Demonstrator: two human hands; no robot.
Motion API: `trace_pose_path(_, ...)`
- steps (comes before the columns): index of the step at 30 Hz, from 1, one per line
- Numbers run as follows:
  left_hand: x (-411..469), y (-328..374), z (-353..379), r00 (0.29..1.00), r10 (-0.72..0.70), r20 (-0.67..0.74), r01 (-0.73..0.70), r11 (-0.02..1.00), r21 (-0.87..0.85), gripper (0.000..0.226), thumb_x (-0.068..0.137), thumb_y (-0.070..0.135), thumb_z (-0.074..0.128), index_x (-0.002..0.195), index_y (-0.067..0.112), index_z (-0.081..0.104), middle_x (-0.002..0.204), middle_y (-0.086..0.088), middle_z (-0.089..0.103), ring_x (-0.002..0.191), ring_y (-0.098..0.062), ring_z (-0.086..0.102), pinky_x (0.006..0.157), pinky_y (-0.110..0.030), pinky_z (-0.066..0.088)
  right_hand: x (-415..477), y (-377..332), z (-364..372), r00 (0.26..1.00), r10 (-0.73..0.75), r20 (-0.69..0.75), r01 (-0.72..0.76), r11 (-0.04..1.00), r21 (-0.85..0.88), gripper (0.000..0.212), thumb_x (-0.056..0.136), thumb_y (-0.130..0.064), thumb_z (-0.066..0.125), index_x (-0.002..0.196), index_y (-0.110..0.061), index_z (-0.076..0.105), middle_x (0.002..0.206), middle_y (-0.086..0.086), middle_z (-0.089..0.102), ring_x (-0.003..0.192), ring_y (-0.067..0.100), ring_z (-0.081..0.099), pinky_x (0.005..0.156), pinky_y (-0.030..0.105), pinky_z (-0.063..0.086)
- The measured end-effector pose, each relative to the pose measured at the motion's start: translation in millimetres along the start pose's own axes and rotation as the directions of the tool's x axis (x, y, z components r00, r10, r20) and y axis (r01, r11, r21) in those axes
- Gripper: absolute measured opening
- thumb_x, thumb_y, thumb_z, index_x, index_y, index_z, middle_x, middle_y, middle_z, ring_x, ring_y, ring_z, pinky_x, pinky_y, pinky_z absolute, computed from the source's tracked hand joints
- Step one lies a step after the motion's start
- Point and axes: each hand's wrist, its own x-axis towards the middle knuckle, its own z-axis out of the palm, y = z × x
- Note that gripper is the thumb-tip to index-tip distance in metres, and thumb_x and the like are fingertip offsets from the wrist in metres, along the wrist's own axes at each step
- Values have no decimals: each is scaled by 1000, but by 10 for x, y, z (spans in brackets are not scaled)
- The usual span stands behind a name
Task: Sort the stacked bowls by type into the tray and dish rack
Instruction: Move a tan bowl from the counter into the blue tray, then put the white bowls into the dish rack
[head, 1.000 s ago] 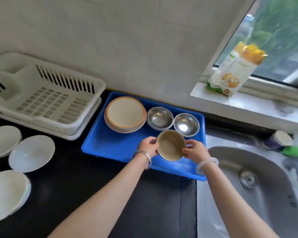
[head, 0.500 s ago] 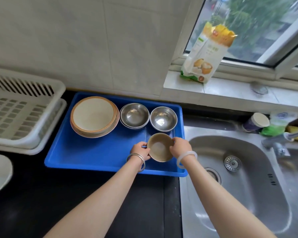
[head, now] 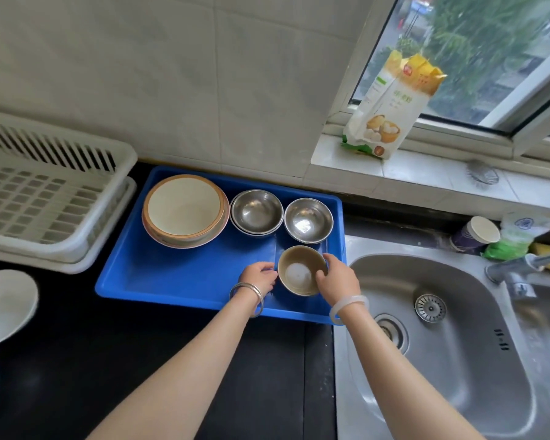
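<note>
Your left hand point(head: 258, 276) and right hand point(head: 337, 279) sit on either side of a small tan bowl point(head: 302, 270), which rests in the near right part of the blue tray point(head: 185, 281). Your right grip is closed on the bowl's rim, fingers curled over its right edge. Your left hand lies just beside the bowl's left side with its fingers curled; you cannot tell whether that grip actually holds the bowl.

Behind the bowl, along the tray's far side, stand two steel bowl stacks point(head: 256, 212) point(head: 308, 220) side by side, and to their left a stack of wide cream bowls point(head: 185, 210) with a tan rim. The white dish rack point(head: 48, 198) stands left of the tray on the dark worktop point(head: 77, 360), touching or nearly touching its corner. A white plate point(head: 7, 304) lies near the left edge. The steel sink point(head: 442, 344) is at your right.
</note>
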Motion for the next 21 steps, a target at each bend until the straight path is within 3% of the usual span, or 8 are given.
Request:
trace_pose_path(5,-280,-33,-475,988,110,-106,-108,994,26,33,88,14,53,120,12,59,101,-7,64,88,-23,62,93,-40,52,-281,-266,64,994,-99,-37,102,987,123,33,92,-19,46,123,-18,57,113,6,67,101,26,61,79,27,43)
trace_pose_path(8,-560,-151,-893,963,175,-207,-172,985,31,29,89,15,54,118,13,60,112,-10,65,91,-23,64,94,-42,51,-506,-614,273,980,-194,41,183,964,194,27,93,-19,47,114,-16,62,91,5,67,80,19,60,72,24,42)
trace_pose_path(12,-1018,-479,-1528,883,173,-435,-201,979,-18,26,89,13,56,113,14,63,113,-8,67,101,-21,63,97,-40,48,-842,-1171,726,923,-336,188,290,928,235,25,93,-22,46,110,-18,64,97,6,72,89,22,66,82,35,52)
trace_pose_path(17,-1519,-990,-2265,648,60,-759,-202,975,-95,27,86,5,58,112,9,63,115,-7,66,97,-18,63,88,-23,43,-1299,-1885,1436,782,-476,403,401,878,261,25,94,-25,44,111,-23,62,98,2,70,85,19,65,82,37,54)
trace_pose_path(21,-1759,-1393,-2727,429,-73,-901,-135,980,-143,31,85,6,59,115,10,61,114,-13,63,105,-27,59,89,-31,43,-1526,-2448,1970,704,-432,563,389,898,203,30,94,-28,45,121,-23,56,107,3,66,90,17,65,81,35,55)
